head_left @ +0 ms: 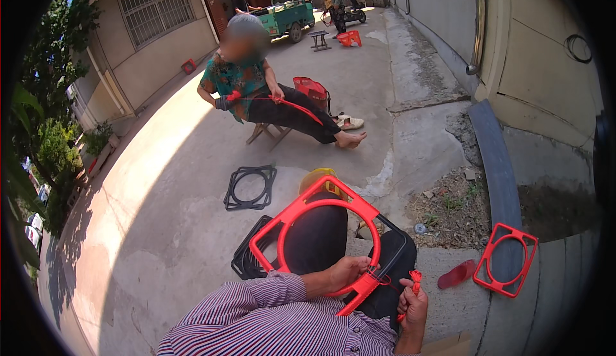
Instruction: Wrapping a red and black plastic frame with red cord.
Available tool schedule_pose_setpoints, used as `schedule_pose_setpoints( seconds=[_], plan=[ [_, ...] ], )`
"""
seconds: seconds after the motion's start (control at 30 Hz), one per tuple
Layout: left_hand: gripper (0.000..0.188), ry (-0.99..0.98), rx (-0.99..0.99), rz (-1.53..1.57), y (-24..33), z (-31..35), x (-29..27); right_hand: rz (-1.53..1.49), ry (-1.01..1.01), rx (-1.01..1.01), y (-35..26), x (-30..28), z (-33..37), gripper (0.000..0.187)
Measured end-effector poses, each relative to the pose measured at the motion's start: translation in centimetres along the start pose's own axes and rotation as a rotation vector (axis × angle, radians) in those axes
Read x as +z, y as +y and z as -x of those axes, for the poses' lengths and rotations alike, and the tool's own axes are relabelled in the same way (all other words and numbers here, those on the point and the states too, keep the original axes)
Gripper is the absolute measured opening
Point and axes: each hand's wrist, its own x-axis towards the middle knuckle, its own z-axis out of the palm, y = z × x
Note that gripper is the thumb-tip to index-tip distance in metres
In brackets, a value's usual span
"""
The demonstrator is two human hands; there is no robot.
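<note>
Across my lap lies a square frame with a round ring inside (296, 210), mostly wrapped in red cord. Its right corner (403, 235) shows bare black. My left hand (350, 272) grips the lower right part of the ring, fingers closed around it, where thin strands of cord cross. Just right of it, my right hand (412, 306) is closed on a small bundle of red cord (416, 280), which sticks out above and below the fist. A stack of bare black frames (241, 258) lies left of my knees, partly hidden by the red-wrapped frame.
Ahead, a seated person (240, 77) stretches red cord between both hands. Black frames (229, 197) lie on the concrete nearby. A yellow object (309, 179) shows behind my knees. At right are a red slipper (456, 274) and another red-wrapped frame (532, 253). A green cart (282, 19) stands far back.
</note>
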Motion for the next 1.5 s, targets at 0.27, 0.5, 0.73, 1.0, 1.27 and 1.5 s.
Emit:
schedule_pose_setpoints(
  seconds=[0.27, 0.5, 0.73, 1.0, 1.27, 1.5],
  plan=[
    [0.034, 0.012, 0.003, -0.002, -0.1, -0.1, -0.2, 0.244, -0.013, 0.002, 0.4, 0.3, -0.2, 0.031],
    [0.033, 0.022, 0.005, -0.014, 0.1, 0.0, 0.0, 0.646, -0.048, -0.174, 1.6, 0.3, -0.6, 0.031],
    [0.035, 0.04, -0.001, -0.039, 0.3, 0.4, 0.6, 0.695, -0.101, -0.147, 1.2, 0.9, -0.2, 0.02],
    [0.035, 0.04, -0.005, -0.041, 0.2, 0.2, 0.1, 0.678, -0.082, -0.165, 1.3, 0.9, -0.3, 0.012],
    [0.035, 0.036, -0.004, -0.054, 0.0, 0.1, 0.0, 0.558, -0.023, -0.175, 2.1, 0.1, -0.4, 0.013],
    [0.035, 0.03, -0.004, -0.039, -0.2, 0.3, 0.3, 0.548, 0.01, -0.192, 2.4, -0.3, -0.3, 0.013]
  ],
)
